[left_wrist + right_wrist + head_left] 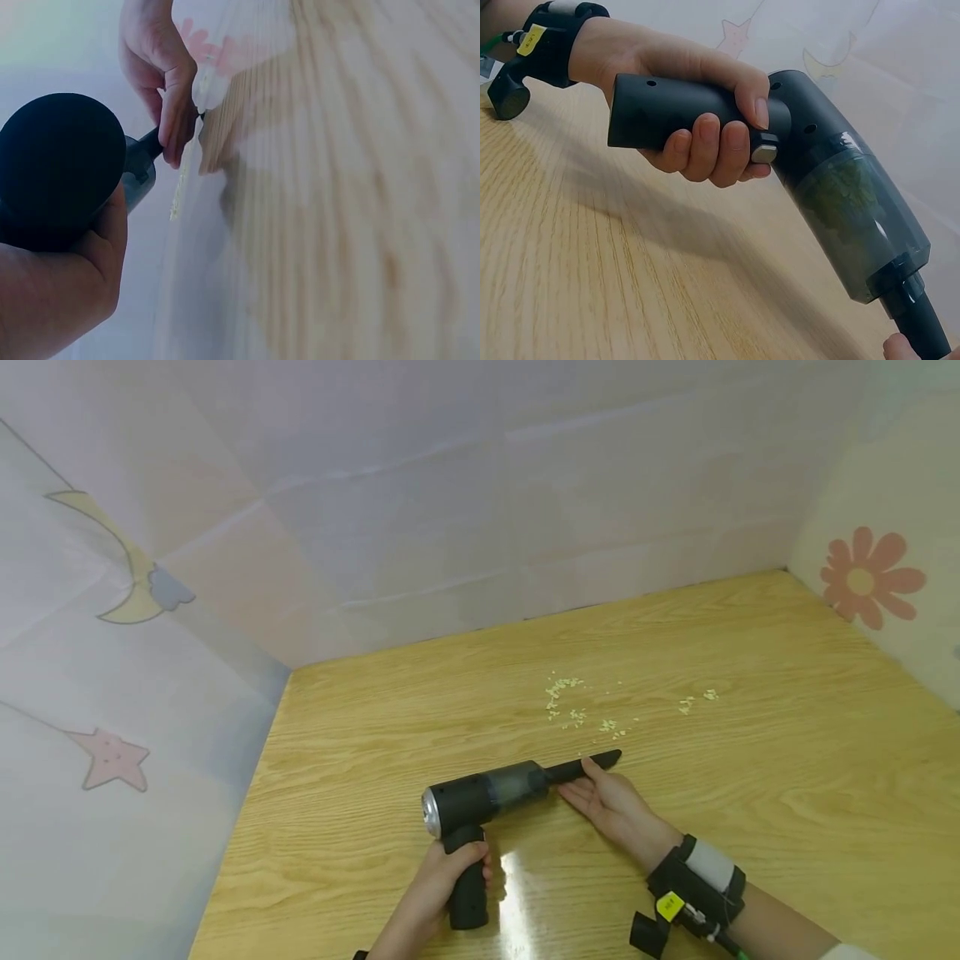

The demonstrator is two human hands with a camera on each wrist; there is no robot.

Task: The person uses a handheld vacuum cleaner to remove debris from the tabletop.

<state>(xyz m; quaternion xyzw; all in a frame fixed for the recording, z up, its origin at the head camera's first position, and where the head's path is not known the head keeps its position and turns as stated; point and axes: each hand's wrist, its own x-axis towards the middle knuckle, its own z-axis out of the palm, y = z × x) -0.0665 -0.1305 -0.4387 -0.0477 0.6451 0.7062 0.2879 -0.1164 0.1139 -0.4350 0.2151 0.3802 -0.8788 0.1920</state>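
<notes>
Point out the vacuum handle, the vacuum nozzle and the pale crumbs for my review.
Vacuum handle (673,109): right wrist view, on its bare side.
Vacuum nozzle (608,759): head view, near its free tip.
Pale crumbs (608,726): head view, on one small clump.

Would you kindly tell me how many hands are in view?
2: the left hand grips the black cylindrical handle of the black, pistol-shaped handheld vacuum; the right hand holds its slim black nozzle. No others show.

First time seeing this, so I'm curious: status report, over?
Left hand gripping handheld vacuum by its handle; right hand holding its nozzle. Handle raised off the table. Pale crumbs beyond the nozzle; no obstacle visible between.
</notes>
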